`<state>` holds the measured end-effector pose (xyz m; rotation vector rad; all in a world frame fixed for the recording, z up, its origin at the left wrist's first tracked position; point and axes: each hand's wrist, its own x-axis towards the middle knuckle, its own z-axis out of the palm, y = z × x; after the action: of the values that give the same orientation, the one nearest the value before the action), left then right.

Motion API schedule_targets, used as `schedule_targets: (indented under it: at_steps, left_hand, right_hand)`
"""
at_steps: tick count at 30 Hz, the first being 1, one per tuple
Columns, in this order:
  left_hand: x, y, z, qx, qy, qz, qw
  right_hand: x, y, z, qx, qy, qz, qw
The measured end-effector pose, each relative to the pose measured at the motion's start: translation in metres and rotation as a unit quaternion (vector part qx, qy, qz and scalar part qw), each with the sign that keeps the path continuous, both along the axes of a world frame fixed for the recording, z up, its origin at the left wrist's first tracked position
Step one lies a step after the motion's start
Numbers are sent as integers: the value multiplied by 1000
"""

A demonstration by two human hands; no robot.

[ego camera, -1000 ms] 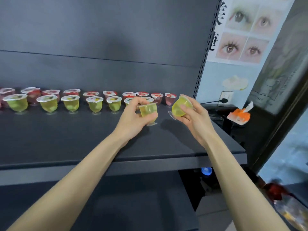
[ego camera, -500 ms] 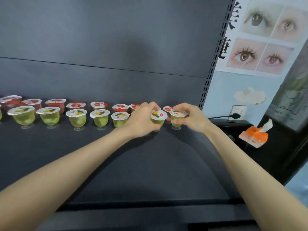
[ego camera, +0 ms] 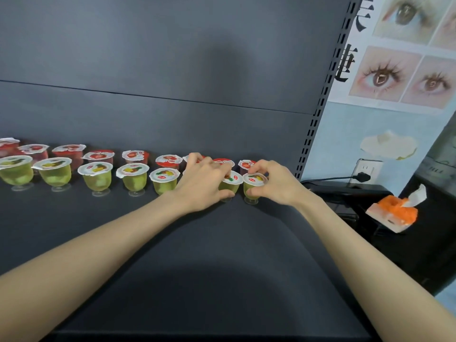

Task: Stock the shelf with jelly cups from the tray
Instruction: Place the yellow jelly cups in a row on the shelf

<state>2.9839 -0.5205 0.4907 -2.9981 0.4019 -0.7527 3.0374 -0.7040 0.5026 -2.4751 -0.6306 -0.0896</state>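
Observation:
Two rows of jelly cups stand on the dark shelf [ego camera: 222, 255]: red ones [ego camera: 98, 156] at the back, yellow-green ones [ego camera: 96, 176] in front. My left hand [ego camera: 202, 182] grips a yellow-green cup [ego camera: 230, 185] standing upright at the right end of the front row. My right hand [ego camera: 274, 183] pinches the neighbouring yellow-green cup [ego camera: 253, 187], the last one on the right, also upright on the shelf. The two cups stand side by side, almost touching. The tray is out of view.
The slotted shelf upright [ego camera: 318, 114] rises just right of the cups. Beyond it are a wall socket with a plugged cable [ego camera: 362, 172], an orange tissue box [ego camera: 392, 213] on a dark surface, and an eye poster [ego camera: 404, 58].
Both hands carried their yellow-green cups from above the shelf front to the right end of the front row and set them upright. The right cup was tilted and now stands straight.

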Motion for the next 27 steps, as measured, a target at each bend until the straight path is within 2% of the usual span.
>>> schedule_targets:
  at_steps: [10,15,18,27]
  left_hand:
    - [-1,1,-5,52,-13,11,999]
    - [-7,2,-3,67,15,14,998]
    - [-13,7,5,39,37,-5,999]
    - [-59,37,54,2,29,-38,999]
  right_hand:
    - [-6,-2,0,-6,22,-16,1000]
    - [-17,-3,-1,-27,15,-36,999]
    - [-27,-2,2,-55,18,-43,997]
    - [-78,28,41,-107,-90,-86,987]
